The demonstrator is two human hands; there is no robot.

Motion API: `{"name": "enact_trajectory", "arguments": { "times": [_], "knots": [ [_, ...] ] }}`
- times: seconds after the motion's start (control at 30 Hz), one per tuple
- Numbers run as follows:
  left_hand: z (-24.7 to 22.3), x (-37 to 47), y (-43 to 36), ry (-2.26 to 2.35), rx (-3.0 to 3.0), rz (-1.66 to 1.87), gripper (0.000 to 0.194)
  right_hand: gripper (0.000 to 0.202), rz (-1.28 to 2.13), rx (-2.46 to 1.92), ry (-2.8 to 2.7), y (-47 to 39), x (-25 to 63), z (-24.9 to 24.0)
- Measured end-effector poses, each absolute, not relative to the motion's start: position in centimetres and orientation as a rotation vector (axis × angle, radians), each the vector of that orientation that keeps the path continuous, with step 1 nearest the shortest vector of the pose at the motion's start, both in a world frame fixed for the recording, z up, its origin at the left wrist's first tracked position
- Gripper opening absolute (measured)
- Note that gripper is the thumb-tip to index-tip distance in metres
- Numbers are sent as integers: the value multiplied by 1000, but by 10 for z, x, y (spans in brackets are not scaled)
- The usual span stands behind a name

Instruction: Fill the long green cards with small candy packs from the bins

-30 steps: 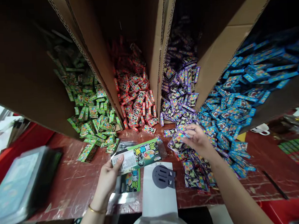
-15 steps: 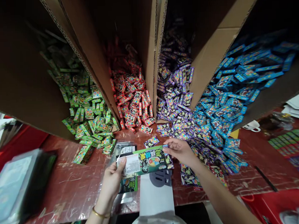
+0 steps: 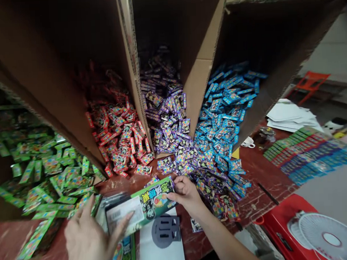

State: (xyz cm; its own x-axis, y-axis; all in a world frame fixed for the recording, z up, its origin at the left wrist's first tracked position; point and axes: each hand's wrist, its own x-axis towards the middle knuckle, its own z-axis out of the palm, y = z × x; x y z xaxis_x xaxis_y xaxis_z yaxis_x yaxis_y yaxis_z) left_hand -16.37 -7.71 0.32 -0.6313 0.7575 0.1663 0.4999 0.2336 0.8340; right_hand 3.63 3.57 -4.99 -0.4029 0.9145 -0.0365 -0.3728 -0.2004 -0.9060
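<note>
Clamping its fingers on the right end of a flat, green-and-black printed pouch (image 3: pixel 151 208), the right hand (image 3: pixel 187 193) is holding it above the red marbled surface (image 3: pixel 2 238). Having gripped the opposite end a moment ago, the left hand (image 3: pixel 87 231) is now spreading its fingers apart near small, glossy green packets (image 3: pixel 67 181), so the right is probably taking most of the pouch's weight.

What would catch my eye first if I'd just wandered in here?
Probably the bright heaps between tall cardboard walls: green packets at the left, red packets and purple packets toward the middle, blue packets right of those. In front, the right hand grips the right end of a green printed pack, the left hand spread at its other end. A white fan sits at the lower right.
</note>
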Motion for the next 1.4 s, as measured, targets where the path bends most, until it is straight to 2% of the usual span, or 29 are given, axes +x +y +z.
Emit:
{"name": "enact_trajectory", "arguments": {
  "times": [0.07, 0.13, 0.2, 0.3, 0.4, 0.57, 0.67, 0.77, 0.83, 0.97, 1.07, 1.2, 1.3, 1.4],
  "knots": [
    [14, -161, -60, 2192, 1413, 1097, 69, 47, 1697, -765, -1186, 43, 42, -46],
    [16, -153, -39, 1993, 1549, 793, 42, 41, 1568, -815, -1338, 49, 46, -44],
    [9, -143, -19, 1750, 1508, 699, 28, 32, 1423, -868, -1461, 54, 52, -44],
    [-8, -130, 2, 1549, 1377, 795, 28, 25, 1308, -886, -1561, 76, 67, -40],
    [-17, -125, 10, 1557, 1242, 858, 30, 19, 1133, -937, -1586, 135, 94, -26],
    [-13, -127, 8, 1521, 978, 956, 42, 23, 801, -1169, -1348, 278, 134, -5],
    [-13, -132, 1, 1597, 780, 1063, 45, 26, 746, -1216, -1275, 311, 144, -5],
    [-21, -138, -10, 1622, 690, 1088, 45, 46, 787, -1187, -1238, 283, 150, -12],
    [-27, -140, -20, 1576, 653, 1091, 44, 52, 983, -1090, -1254, 243, 151, -19],
    [-39, -136, -43, 1482, 524, 1185, 38, 39, 1360, -911, -1240, 157, 141, -30],
    [-43, -126, -61, 1386, 458, 1217, 33, 44, 1389, -889, -1191, 118, 119, -32],
    [-44, -111, -82, 1410, 491, 1263, 38, 32, 1477, -867, -1271, 98, 77, -24],
    [-44, -105, -97, 1434, 507, 1317, 38, 46, 1609, -786, -1403, 84, 45, -17],
    [-44, -104, -111, 1457, 476, 1398, 33, 43, 1700, -702, -1501, 70, 26, -18]
  ]
}}
